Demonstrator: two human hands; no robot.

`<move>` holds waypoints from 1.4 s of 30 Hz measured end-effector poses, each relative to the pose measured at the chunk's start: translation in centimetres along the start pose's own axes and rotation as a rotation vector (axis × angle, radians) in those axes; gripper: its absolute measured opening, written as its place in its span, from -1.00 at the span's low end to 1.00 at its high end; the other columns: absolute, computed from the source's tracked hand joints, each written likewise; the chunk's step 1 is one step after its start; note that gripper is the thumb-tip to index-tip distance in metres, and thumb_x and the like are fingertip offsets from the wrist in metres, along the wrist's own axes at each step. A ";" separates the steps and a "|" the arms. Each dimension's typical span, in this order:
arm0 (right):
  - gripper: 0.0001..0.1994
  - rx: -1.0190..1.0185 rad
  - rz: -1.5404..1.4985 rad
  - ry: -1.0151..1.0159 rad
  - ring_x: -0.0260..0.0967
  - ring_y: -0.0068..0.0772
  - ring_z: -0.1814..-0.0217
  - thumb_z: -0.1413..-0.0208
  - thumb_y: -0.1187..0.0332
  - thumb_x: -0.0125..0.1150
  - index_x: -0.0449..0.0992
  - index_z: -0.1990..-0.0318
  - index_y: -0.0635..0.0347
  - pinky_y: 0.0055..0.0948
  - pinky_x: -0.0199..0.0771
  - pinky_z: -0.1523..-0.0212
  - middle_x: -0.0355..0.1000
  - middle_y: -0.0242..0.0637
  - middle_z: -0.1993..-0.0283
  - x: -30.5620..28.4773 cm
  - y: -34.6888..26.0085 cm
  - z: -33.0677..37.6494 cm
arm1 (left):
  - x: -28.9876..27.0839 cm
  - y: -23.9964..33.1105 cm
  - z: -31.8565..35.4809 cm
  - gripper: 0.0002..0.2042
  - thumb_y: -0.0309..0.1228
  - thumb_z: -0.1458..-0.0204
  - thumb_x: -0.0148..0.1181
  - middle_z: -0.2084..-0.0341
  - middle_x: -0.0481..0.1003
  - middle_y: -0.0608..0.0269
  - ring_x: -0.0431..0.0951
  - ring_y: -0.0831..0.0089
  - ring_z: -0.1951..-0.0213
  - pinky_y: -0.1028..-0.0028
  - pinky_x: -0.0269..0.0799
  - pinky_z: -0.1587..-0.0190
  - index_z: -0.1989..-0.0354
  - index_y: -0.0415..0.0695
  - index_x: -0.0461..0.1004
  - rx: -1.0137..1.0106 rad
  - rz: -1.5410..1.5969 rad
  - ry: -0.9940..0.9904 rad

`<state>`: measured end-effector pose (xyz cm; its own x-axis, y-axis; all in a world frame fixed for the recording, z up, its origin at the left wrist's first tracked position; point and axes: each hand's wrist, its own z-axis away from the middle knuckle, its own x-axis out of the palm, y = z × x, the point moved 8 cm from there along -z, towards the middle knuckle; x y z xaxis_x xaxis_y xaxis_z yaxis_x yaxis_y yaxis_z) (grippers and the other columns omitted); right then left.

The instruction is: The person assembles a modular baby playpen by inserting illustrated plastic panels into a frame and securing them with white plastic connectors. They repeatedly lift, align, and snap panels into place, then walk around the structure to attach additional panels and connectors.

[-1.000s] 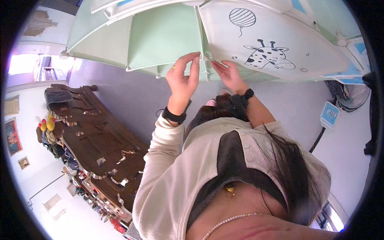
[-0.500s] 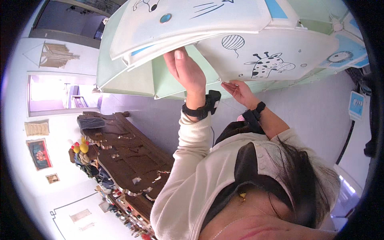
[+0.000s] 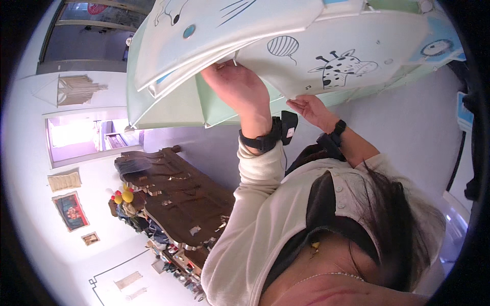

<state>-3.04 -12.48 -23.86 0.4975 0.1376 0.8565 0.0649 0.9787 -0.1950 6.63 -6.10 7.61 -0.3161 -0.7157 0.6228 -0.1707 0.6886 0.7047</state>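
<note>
A pale green and white umbrella [image 3: 347,38] with cartoon drawings, among them a giraffe and a striped balloon, fills the top of the view. Its white panels overlap in folds at the left, and thin ribs run along the green cloth. My left hand [image 3: 240,89] reaches up to the folded white edge, its fingers curled in under the cloth and their tips hidden. Farther right, my right hand [image 3: 314,109] pinches the lower corner of the giraffe panel between thumb and fingers. Both wrists wear black bands with small black boxes.
A dark carved wooden bench [image 3: 178,196] stands to the left, with balloons [image 3: 123,195] and piled things behind it. Framed pictures [image 3: 70,210] and woven hangings [image 3: 79,91] are on the white wall, near a bright doorway [image 3: 84,135]. Grey floor [image 3: 408,132] lies to the right.
My left hand has slid farther in under the folded edge, so its thumb no longer shows on the outside. The umbrella has shifted slightly up; my right hand keeps to the panel corner.
</note>
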 end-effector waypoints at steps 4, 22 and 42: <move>-0.94 0.050 0.000 -0.030 0.43 -0.16 0.05 -0.07 0.59 0.00 0.38 0.35 0.43 -0.38 0.50 -0.11 0.42 -0.04 0.17 0.7 1.3 -0.7 | 0.6 0.3 -0.6 -0.67 -0.21 -0.20 -0.08 0.11 0.42 0.25 0.39 0.44 0.07 0.41 0.26 -0.08 0.04 -0.20 0.36 -0.056 -0.006 -0.031; -0.91 0.205 0.145 0.000 0.41 -0.13 0.07 -0.04 0.58 0.00 0.37 0.31 0.44 -0.29 0.49 -0.09 0.38 -0.01 0.18 -0.1 0.5 -1.9 | -0.4 0.3 -1.4 -0.57 -0.10 -0.14 0.01 -0.04 0.40 0.23 0.34 0.35 -0.09 0.20 0.17 -0.16 -0.09 -0.10 0.34 -0.060 -0.093 -0.161; -0.75 -0.034 0.211 0.029 0.37 -0.13 -0.04 -0.10 0.51 0.02 0.35 0.10 0.50 -0.29 0.42 -0.16 0.37 0.03 0.02 -0.5 -3.0 -1.3 | -12.4 -8.8 8.5 -0.56 -0.50 0.11 0.21 0.05 0.47 -0.02 0.45 0.14 -0.04 0.31 0.32 -0.09 -0.03 -0.28 0.39 -0.040 -1.354 -0.517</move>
<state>-2.40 -15.69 -24.33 0.5279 0.3342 0.7808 -0.0145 0.9227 -0.3851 4.10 -2.35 -9.22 -0.2333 -0.6753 -0.6997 -0.5831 -0.4786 0.6564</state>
